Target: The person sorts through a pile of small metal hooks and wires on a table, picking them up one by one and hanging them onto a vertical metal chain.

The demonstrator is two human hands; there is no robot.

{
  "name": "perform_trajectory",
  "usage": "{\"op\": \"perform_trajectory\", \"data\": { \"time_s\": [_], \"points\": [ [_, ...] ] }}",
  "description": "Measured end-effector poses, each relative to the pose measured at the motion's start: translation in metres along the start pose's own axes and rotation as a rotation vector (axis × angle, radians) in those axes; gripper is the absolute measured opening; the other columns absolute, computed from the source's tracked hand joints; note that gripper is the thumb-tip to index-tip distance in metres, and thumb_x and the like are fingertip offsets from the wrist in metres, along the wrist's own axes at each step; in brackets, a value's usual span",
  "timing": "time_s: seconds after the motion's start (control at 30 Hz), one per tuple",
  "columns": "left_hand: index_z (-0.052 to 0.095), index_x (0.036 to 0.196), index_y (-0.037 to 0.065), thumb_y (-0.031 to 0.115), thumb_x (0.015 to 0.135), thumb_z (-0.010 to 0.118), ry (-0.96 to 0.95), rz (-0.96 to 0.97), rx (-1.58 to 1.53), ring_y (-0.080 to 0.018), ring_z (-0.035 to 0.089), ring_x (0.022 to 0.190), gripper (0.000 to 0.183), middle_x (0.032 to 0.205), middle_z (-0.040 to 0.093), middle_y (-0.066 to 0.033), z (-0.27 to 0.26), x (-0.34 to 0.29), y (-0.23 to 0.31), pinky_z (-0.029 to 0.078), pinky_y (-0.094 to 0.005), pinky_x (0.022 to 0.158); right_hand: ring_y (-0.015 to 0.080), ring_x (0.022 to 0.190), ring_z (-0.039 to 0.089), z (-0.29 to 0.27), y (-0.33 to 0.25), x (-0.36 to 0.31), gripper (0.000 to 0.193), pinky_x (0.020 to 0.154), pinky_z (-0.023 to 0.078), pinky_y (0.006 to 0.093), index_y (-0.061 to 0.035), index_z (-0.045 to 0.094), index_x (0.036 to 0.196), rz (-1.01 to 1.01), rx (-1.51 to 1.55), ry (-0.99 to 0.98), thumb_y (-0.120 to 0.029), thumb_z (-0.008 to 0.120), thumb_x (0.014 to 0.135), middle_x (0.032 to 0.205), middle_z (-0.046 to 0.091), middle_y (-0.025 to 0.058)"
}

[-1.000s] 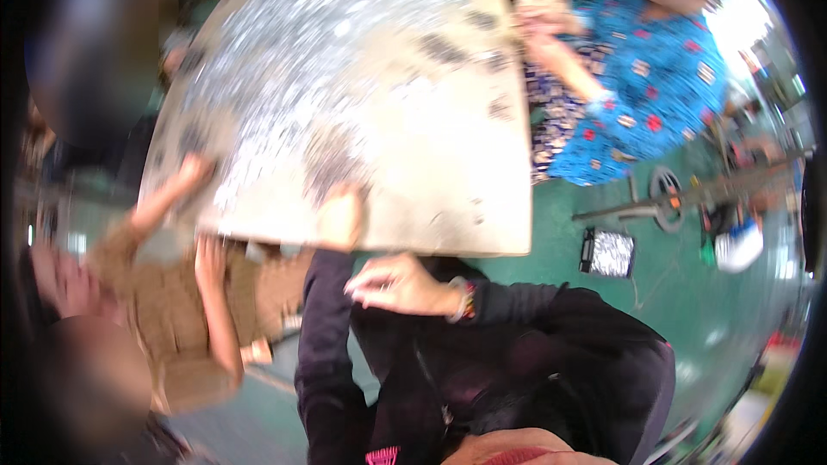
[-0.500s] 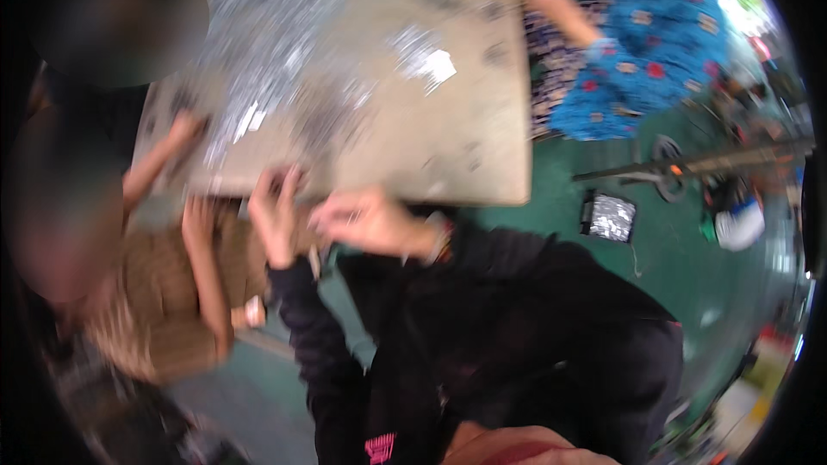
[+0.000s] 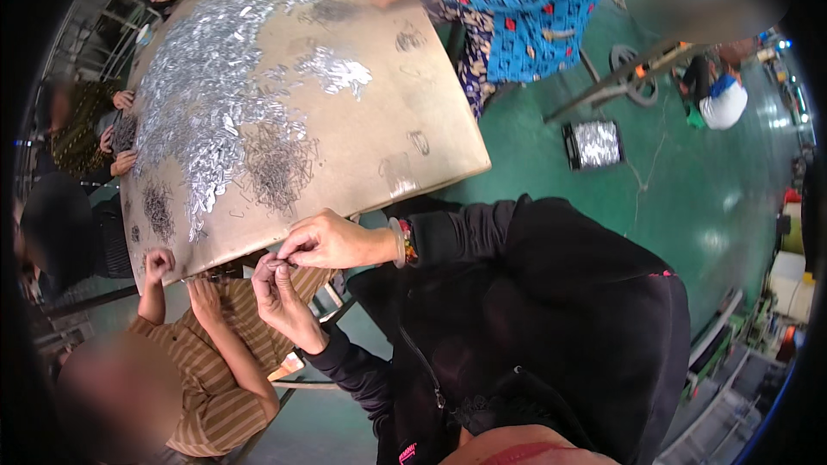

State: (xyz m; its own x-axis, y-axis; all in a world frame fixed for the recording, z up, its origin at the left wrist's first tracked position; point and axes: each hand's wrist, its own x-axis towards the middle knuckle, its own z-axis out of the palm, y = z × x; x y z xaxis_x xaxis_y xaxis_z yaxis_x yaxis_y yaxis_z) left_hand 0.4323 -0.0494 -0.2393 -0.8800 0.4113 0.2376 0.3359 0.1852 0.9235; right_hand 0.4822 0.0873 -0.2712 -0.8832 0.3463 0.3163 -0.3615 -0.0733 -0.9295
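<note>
My left hand (image 3: 289, 303) and my right hand (image 3: 338, 243) meet just off the near edge of the tan table (image 3: 345, 185). Both are closed, their fingertips pinched together around something small and dark that I cannot make out. On the tabletop beyond them lies a heap of thin dark wire pieces (image 3: 277, 170). Shiny silver metal pieces (image 3: 202, 90) spread thickly along the left and far side. A smaller group of silver pieces (image 3: 336, 71) sits apart, nearer the table's middle.
A person in a striped brown shirt (image 3: 233, 327) sits at my left, hands by the table edge. Across at the right works a person in a blue patterned top (image 3: 530, 13). A black tray of silver pieces (image 3: 594, 145) rests on the green floor (image 3: 672, 207).
My view has shifted and steadied, so the table appears turned. My hands, apart half a second ago, have come together at the fingertips.
</note>
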Motion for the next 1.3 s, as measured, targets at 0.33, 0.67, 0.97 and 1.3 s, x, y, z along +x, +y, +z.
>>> {"op": "perform_trajectory", "data": {
  "time_s": [0.33,0.67,0.97,1.3],
  "points": [
    [0.053,0.091,-0.001,0.011,0.093,0.052,0.142,0.088,-0.021,-0.0191,0.059,0.087,0.012,0.092,0.063,-0.0164,-0.015,-0.004,0.001,0.044,-0.0334,0.086,0.0324,0.094,0.055,-0.124,0.052,0.074,0.018,0.083,0.044,0.0431,-0.0027,0.063,0.094,-0.25,-0.798,0.253,-0.015,0.059,0.081,0.096,0.061,0.0168],
    [0.053,0.093,-0.001,0.007,0.092,0.053,0.081,0.081,-0.045,-0.0202,0.06,0.088,0.009,0.091,0.063,-0.0163,-0.008,0.002,0.0,0.045,-0.035,0.087,0.0418,0.093,0.051,-0.204,0.111,0.074,0.018,0.08,0.046,0.0455,0.0032,0.056,0.091,-0.084,-1.192,0.229,-0.001,0.053,0.073,0.099,0.053,0.0263],
    [0.054,0.093,-0.002,0.005,0.091,0.052,0.108,0.104,-0.016,-0.018,0.058,0.086,0.008,0.09,0.063,-0.0122,-0.014,0.002,0.01,0.044,-0.0316,0.083,0.0407,0.081,0.052,-0.219,0.13,0.078,0.007,0.069,0.043,0.0476,-0.0018,0.05,0.081,-0.357,-1.129,0.309,-0.002,0.051,0.074,0.086,0.053,0.0215],
    [0.054,0.097,-0.003,0.004,0.091,0.053,0.133,0.063,-0.059,-0.0185,0.059,0.089,0.009,0.095,0.063,-0.0146,-0.009,-0.006,0.005,0.045,-0.0296,0.084,0.013,0.065,0.066,-0.075,0.012,0.076,0.019,0.057,0.052,0.0244,0.0015,0.065,0.098,0.108,-0.045,-0.001,-0.003,0.062,0.08,0.076,0.066,0.0059]
  ]
}}
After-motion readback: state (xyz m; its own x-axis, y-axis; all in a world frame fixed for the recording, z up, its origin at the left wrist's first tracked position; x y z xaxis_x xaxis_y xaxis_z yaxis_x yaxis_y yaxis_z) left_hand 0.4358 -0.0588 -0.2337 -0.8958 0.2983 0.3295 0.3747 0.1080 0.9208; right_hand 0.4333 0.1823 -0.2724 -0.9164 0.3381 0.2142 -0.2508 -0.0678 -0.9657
